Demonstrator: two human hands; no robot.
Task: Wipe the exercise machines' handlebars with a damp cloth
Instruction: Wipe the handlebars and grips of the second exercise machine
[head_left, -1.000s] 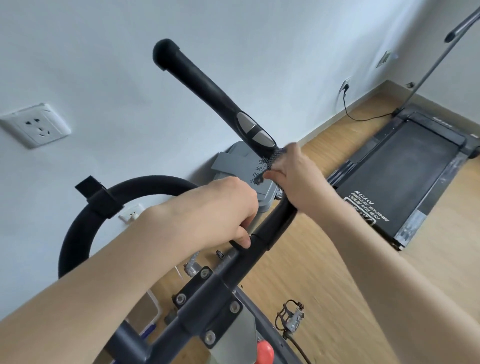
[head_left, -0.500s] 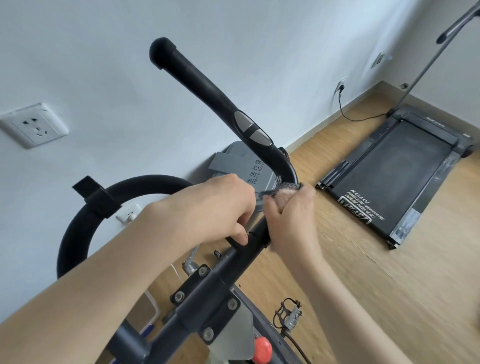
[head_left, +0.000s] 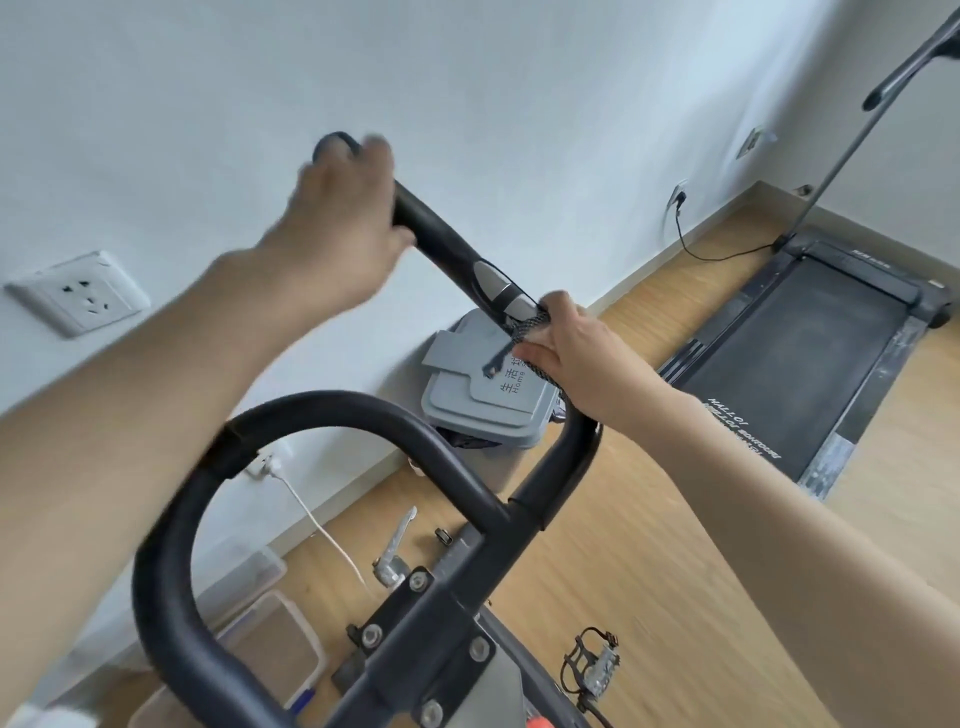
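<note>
A pale wall (head_left: 519, 78) fills the upper half of the view, and a wooden floor (head_left: 649, 571) runs along its foot. A black treadmill (head_left: 789, 364) lies flat on the floor at the right, its thin post rising to the top right corner. A black cable (head_left: 717, 254) runs from a wall plug to its front end.

The bike's black handlebar (head_left: 441, 228) crosses the middle. One straight arm slants up to the left, and a rounded loop curves down on the near left to a bolted clamp. A grey bin (head_left: 483, 405) with a lid stands against the wall behind the bar.

The left hand (head_left: 337, 218) is at the top end of the straight arm. It is blurred, but its grip looks closed around the bar, with the fingers over the top and the thumb beneath. The bar's rounded tip just shows past the knuckles.

The right hand (head_left: 582, 353) is lower on the same arm, just below the silver sensor plates. Its grip is clamped on the cloth (head_left: 530, 325), a dark mesh rag wrapped round the bar, with a loose end hanging under the fingers.

A white socket (head_left: 78, 291) sits on the wall at the left. A clear tray (head_left: 275, 644) rests on the floor by the wall, and a white cord (head_left: 322, 525) trails down near it. A pedal (head_left: 597, 660) shows at the bottom, right of the clamp.
</note>
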